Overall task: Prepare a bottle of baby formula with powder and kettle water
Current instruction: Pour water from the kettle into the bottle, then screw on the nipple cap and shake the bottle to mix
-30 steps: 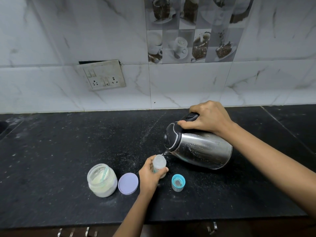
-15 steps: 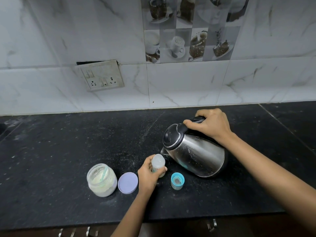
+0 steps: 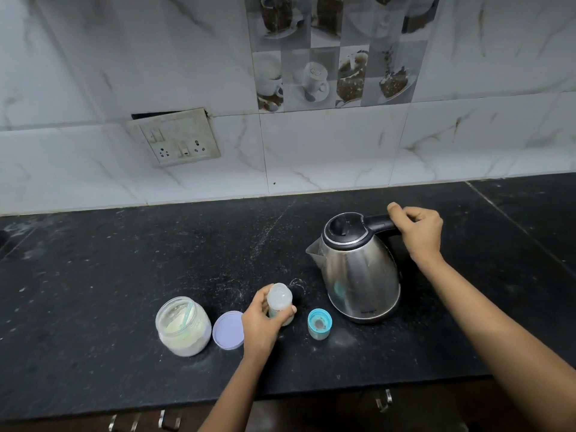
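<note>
A small clear baby bottle [image 3: 280, 300] stands on the black counter [image 3: 124, 275], and my left hand [image 3: 261, 322] is wrapped around it. The steel kettle [image 3: 358, 275] with a black lid stands upright on the counter to the right of the bottle. My right hand [image 3: 419, 233] grips its black handle. The bottle's teal cap [image 3: 319, 324] lies between the bottle and the kettle. An open glass jar of pale powder [image 3: 182, 325], with a scoop inside, stands left of my left hand. Its lilac lid [image 3: 227, 329] lies flat beside it.
A tiled wall with a switch and socket plate [image 3: 176, 137] runs behind the counter. The counter's front edge lies close below my forearms, with drawer handles [image 3: 384, 399] under it. White powder specks dust the counter near the bottle.
The kettle has swung from tilted over the bottle back to upright and now rests on the counter, farther right. My left hand has kept hold of the bottle.
</note>
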### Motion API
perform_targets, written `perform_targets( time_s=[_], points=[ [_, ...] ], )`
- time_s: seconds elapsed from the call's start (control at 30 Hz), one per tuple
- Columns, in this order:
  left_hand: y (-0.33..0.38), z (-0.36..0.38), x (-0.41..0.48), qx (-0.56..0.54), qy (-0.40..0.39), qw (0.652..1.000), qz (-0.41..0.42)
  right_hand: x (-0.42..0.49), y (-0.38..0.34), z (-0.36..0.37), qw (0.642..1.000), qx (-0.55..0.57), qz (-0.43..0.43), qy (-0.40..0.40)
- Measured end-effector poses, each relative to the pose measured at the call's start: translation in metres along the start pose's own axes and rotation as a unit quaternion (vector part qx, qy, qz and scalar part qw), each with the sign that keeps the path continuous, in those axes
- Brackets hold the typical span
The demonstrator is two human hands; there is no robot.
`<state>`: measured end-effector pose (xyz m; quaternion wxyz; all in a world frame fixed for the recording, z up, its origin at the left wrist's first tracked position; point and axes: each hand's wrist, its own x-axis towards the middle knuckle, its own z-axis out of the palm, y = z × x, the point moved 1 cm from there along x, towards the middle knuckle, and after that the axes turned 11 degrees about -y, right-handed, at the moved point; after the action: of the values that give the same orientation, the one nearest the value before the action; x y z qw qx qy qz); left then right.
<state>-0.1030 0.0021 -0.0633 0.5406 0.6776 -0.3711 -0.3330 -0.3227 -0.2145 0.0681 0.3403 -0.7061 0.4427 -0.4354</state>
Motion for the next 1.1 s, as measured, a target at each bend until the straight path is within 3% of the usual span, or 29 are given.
perform_targets(
  time_s=[0.3,0.53,0.63,0.73,0.77,0.83,0.9,0.93,1.1],
  points=[
    [-0.002,-0.001,-0.006,0.007,0.003,1.0,0.0,-0.008,0.044,-0.014,0.991,0.093,0.062,0.073],
    [-0.003,0.0,-0.011,0.006,0.006,1.0,-0.001,-0.017,0.049,-0.019,0.994,0.039,0.068,0.074],
    [-0.002,0.0,-0.014,0.001,0.006,1.0,-0.002,-0.034,0.037,-0.019,0.988,-0.098,-0.015,0.123],
    [-0.002,0.0,-0.016,-0.004,0.001,1.0,0.0,-0.077,0.01,-0.001,0.954,-0.169,-0.189,0.156],
    [-0.003,-0.001,-0.016,-0.005,-0.002,1.0,-0.001,-0.095,0.004,0.011,0.947,-0.17,-0.245,0.119],
    [-0.004,-0.002,-0.017,0.0,-0.005,1.0,-0.001,-0.127,-0.001,0.036,0.952,-0.149,-0.264,-0.049],
    [-0.008,-0.004,-0.017,0.01,-0.013,1.0,0.002,-0.152,0.0,0.063,0.946,-0.157,-0.176,-0.222],
    [-0.01,-0.004,-0.017,0.014,-0.017,1.0,0.004,-0.161,0.004,0.074,0.94,-0.17,-0.123,-0.27],
    [-0.016,-0.012,-0.019,0.033,-0.045,0.998,0.012,-0.17,0.017,0.108,0.917,-0.212,0.066,-0.333]
  ],
)
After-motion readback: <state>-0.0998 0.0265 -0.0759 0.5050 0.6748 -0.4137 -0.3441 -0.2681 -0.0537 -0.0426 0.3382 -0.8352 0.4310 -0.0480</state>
